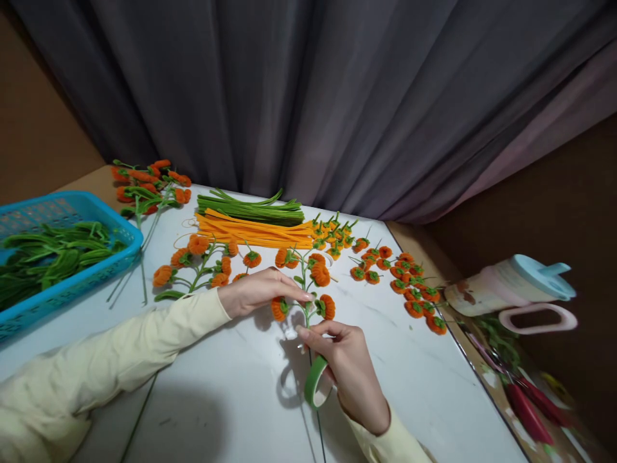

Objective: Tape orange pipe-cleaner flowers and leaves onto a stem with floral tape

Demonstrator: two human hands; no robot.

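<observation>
Head-worn view, forward and down

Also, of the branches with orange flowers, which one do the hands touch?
The branch with its stem at the fingertips of the left hand and right hand. The other branches lie farther left, and no hand holds them.

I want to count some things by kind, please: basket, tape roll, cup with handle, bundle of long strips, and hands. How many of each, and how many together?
Basket: 1
Tape roll: 1
Cup: 1
Bundles, green and yellow: 2
Hands, left and right: 2
Total: 7
</observation>
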